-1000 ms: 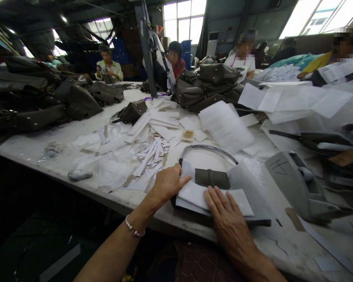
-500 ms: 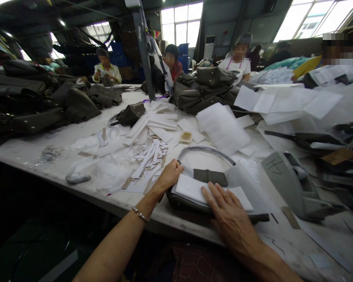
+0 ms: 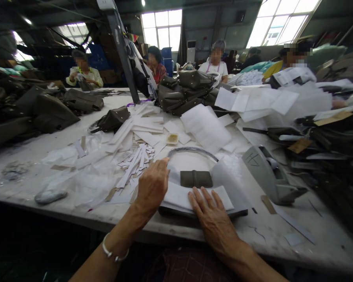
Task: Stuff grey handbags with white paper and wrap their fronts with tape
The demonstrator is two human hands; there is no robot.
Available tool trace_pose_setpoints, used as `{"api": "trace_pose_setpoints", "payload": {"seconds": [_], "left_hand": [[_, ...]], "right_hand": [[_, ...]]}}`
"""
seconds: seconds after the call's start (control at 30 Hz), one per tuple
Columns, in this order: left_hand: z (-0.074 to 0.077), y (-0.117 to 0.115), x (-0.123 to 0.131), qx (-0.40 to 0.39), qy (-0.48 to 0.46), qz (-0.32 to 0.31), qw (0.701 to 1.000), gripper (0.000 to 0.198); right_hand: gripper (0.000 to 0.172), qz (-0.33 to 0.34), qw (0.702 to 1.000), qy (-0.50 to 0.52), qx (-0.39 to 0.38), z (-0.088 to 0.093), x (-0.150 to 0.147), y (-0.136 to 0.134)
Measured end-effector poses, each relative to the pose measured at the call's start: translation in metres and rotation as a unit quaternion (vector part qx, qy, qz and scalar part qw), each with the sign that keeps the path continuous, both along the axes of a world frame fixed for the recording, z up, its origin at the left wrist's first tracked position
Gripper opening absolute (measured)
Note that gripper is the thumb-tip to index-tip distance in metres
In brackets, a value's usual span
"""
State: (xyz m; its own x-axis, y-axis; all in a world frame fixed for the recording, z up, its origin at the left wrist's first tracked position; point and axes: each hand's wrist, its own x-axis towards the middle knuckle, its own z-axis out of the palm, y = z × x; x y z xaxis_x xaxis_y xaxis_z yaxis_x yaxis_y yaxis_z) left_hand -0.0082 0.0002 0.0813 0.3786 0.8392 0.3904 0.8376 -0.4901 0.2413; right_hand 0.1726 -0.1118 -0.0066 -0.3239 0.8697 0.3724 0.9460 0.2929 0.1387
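A dark olive handbag (image 3: 176,212) lies at the table's front edge, mostly covered by a folded white foam sheet (image 3: 176,194) and thin translucent wrapping (image 3: 228,178). Its arched handle (image 3: 194,149) is wrapped in clear film and points away from me. An olive flap with a strap (image 3: 196,178) shows beyond the foam. My right hand (image 3: 213,213) rests flat on the foam, fingers stretched out. At the bag's left end, my left hand (image 3: 153,186) is closed, its fingers pressed together beside the handle's base. Whatever it grips is hidden.
Paper strips (image 3: 138,160) and crumpled plastic (image 3: 91,180) lie to the left. A grey tape dispenser (image 3: 267,172) stands at right, and a small yellowish dish (image 3: 172,138) sits behind the handle. Bags (image 3: 188,90) are heaped farther back, where several co-workers sit.
My view has swung to the right. My left hand has turned and stands more upright at the bag's left end. My right hand stays on the foam sheet.
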Motion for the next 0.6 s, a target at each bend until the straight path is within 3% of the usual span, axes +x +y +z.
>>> {"api": "trace_pose_setpoints", "payload": {"seconds": [0.07,0.13,0.27,0.33,0.43,0.6], "left_hand": [[0.002,-0.017,0.014,0.058,-0.034,-0.151,0.986,0.038],[-0.016,-0.035,0.028,0.036,-0.021,-0.276,0.96,0.042],[-0.075,-0.051,0.041,-0.016,0.01,-0.267,0.964,0.054],[-0.092,-0.052,0.037,-0.018,-0.012,-0.26,0.965,0.057],[-0.094,-0.053,0.032,0.003,-0.033,-0.269,0.963,0.058],[-0.085,-0.062,0.031,0.034,0.032,-0.273,0.961,0.057]], "right_hand": [[0.055,0.004,1.0,0.012,0.002,-0.003,0.0,0.001],[0.05,0.015,0.999,0.033,0.015,-0.005,0.002,0.003],[0.045,0.073,0.996,0.046,0.029,-0.003,0.015,0.006],[0.046,0.107,0.993,0.043,0.013,0.004,0.026,0.006],[0.05,0.14,0.989,0.052,-0.009,0.011,0.043,0.005],[0.053,0.154,0.983,0.103,-0.013,0.007,0.055,0.005]]}}
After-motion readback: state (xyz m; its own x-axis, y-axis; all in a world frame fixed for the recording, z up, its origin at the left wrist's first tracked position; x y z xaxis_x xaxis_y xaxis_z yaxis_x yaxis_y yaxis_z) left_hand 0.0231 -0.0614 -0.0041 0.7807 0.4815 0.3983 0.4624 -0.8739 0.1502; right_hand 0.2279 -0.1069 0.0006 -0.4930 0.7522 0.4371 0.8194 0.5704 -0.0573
